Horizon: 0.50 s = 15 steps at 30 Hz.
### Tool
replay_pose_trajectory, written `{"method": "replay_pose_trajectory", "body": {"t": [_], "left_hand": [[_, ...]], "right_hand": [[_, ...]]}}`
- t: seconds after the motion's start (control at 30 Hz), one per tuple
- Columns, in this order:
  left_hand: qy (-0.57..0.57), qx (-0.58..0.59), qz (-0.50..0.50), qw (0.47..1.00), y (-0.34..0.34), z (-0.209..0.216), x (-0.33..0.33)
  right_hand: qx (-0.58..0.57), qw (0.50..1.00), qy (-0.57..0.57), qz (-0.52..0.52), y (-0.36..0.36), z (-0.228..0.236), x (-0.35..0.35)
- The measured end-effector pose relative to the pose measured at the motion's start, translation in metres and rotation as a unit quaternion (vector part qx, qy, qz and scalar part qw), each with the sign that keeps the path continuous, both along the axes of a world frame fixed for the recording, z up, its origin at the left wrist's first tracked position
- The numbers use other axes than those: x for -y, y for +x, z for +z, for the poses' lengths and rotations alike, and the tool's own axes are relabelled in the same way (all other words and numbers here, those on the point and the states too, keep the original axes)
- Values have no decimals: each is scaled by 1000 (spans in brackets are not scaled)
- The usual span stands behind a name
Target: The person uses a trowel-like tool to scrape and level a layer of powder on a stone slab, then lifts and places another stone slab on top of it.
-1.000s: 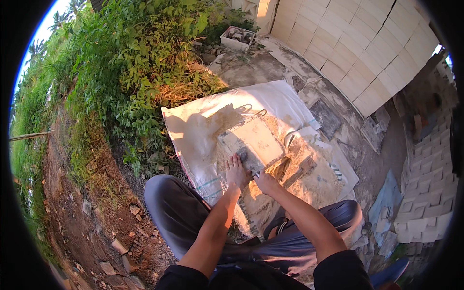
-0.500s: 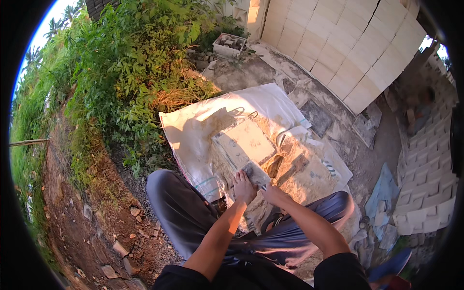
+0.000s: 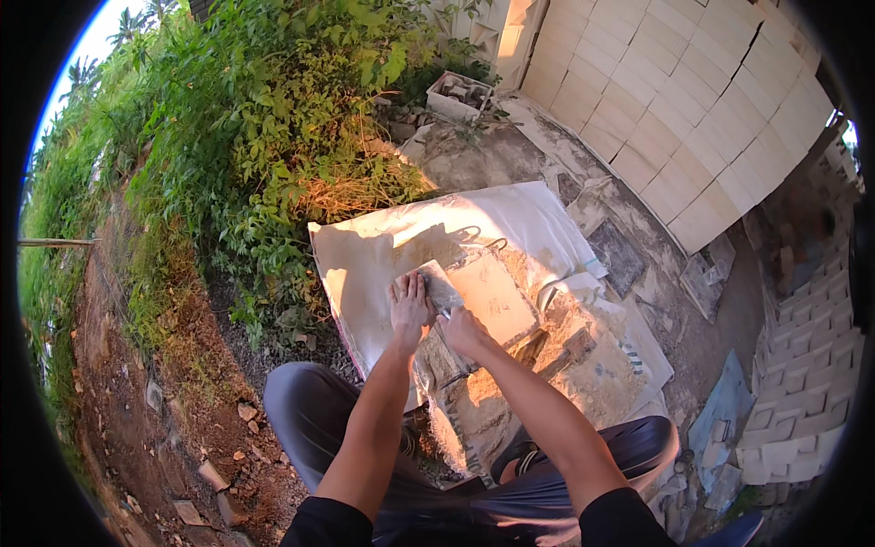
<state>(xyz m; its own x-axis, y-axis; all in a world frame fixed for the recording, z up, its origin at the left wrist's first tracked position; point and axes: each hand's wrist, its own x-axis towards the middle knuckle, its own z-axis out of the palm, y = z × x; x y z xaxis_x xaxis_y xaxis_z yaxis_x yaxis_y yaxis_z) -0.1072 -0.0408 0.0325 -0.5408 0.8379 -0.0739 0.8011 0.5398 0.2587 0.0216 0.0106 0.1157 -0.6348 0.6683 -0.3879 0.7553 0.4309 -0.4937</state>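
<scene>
Fingers of the left hand (image 3: pixel 408 308) lie together, flat on a grey tile (image 3: pixel 441 288); the right hand (image 3: pixel 463 330) grips its near edge. Tile rests on the dusty slab (image 3: pixel 497 296), apparently unfinished.

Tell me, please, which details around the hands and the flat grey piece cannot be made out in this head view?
- Right hand: its grip on the flat grey piece is too small to tell.
- Left hand: the palm covers what lies beneath.
- Stone slab: its near edge is hidden by the forearms.

White sheet (image 3: pixel 383 255) on rubble-strewn ground (image 3: pixel 474 164)
</scene>
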Motion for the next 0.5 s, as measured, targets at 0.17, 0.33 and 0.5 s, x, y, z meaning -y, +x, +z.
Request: {"method": "replay_pose_trajectory", "body": {"t": [0.17,0.33,0.5], "left_hand": [[2,-13,-2,1000,8,-20,2],[1,-13,-30,999,38,-22,10],[-18,24,-51,998,97,-17,27]], "right_hand": [[72,997,4,26,-2,-34,1],[55,997,-52,23,39,-26,3],[97,992,-75,16,96,-15,19]]}}
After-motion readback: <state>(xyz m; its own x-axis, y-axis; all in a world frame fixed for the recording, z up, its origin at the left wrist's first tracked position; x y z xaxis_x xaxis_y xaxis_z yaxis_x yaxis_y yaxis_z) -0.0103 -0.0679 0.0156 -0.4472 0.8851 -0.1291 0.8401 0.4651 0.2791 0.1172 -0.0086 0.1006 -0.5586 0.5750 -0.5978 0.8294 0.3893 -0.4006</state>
